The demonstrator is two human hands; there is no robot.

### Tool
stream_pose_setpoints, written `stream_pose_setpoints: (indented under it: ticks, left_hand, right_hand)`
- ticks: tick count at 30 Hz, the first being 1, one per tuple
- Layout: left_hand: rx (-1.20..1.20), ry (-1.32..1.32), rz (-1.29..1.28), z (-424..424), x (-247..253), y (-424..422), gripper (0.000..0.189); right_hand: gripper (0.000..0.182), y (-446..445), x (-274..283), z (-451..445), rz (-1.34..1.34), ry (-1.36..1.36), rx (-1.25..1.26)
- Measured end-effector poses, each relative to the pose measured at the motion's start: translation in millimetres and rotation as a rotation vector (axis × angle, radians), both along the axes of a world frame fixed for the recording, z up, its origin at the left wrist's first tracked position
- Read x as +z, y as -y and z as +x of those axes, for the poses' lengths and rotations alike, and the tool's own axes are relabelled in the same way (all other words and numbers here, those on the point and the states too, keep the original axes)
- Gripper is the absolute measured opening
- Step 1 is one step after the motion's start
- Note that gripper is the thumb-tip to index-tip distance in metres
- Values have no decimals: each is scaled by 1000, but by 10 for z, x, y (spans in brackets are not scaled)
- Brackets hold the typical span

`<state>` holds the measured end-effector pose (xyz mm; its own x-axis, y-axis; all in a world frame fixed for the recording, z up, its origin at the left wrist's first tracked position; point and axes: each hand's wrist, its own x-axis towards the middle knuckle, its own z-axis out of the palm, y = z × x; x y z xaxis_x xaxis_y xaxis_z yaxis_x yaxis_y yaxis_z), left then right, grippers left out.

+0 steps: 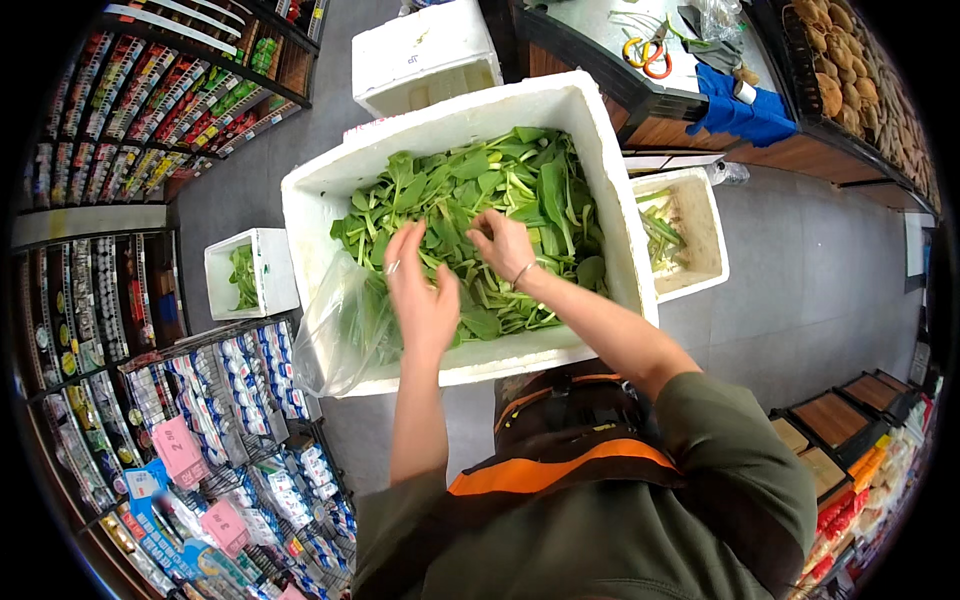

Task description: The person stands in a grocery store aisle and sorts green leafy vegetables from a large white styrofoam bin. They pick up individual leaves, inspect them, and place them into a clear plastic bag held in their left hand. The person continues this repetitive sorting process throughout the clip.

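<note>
A large white foam box (pixel 637 247) in front of me holds a loose heap of leafy greens (pixel 480 176) with pale stems. My left hand (pixel 421 296) hovers low above the heap, thumb and fingers apart, with nothing seen in it; a ring is on one finger. To its right, my right hand (pixel 506 244) is over the middle of the greens, fingers curled toward the leaves. Blur hides whether it pinches a leaf. A clear plastic bag (pixel 349 337) drapes over the box's near left corner, beside my left wrist.
Smaller foam boxes with greens stand to the left (pixel 277 274) and right (pixel 716 240). Another foam box (pixel 420 45) is beyond. Scissors (pixel 649 60) and a blue cloth (pixel 739 112) lie on a counter, near potatoes (pixel 844 67). Stocked shelves (pixel 225 397) line the left.
</note>
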<state>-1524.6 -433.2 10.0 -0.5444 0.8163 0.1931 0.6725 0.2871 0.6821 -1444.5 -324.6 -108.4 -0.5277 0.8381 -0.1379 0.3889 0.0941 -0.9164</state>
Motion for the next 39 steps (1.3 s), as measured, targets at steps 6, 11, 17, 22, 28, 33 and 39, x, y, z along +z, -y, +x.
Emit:
stream_pose_setpoints:
  ticks: [6,11,17,22,28,33,39]
  left_hand:
    - [-298,-120,-766,-432,-892,-713,85]
    - [-225,-218,-474,-639,-1457,-878,43]
    - [-89,-118,-321,-1027,-1846,-955,24]
    - [27,-342,-95,-1300,-1808,-825,14]
    - [729,-356,-267,-1711,-1780,-416,17]
    - [947,-213,-329,-1975,-1536,-326,17]
    - [735,-251,-581,-2143,-1340,-291,25]
  right_hand:
    - [37,87,0,339,-140,103,47]
    - [47,-125,475,943,514,172,-31]
    - [66,-434,467,1620,621,385,-163]
    - [75,-457,376,1638,444,383,-137]
    - [77,-474,366,1632,400,434,-119]
    - [77,-460,393,1618,377,451,-125]
    - [76,-459,401,1621,346,464,-132]
